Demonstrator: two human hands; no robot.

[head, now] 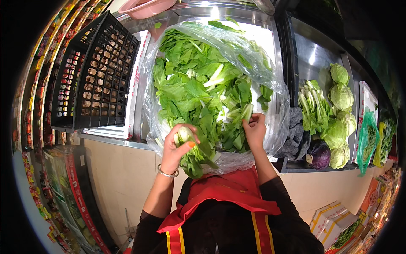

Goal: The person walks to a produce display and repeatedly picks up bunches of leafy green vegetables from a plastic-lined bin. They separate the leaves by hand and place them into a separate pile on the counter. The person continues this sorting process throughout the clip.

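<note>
A large pile of leafy greens with pale stalks (190, 85) lies inside an opened clear plastic bag (277, 95) on a metal counter. My left hand (177, 146) grips a bunch of greens (195, 158) by its white stalk ends, and the leaves hang down toward my red apron. At the right side of the pile, my right hand (256, 128) pinches the pale stalk of another green (246, 112) between thumb and fingers. Its leaves rest against the other greens.
On the left, a tilted black plastic crate (101, 76) stands on a white foam box (134, 104). To the right, a metal display tray (312, 50) holds several cabbages (341, 96), a purple cabbage (319, 154) and more greens (314, 106). A pink basin (149, 9) sits at the far edge.
</note>
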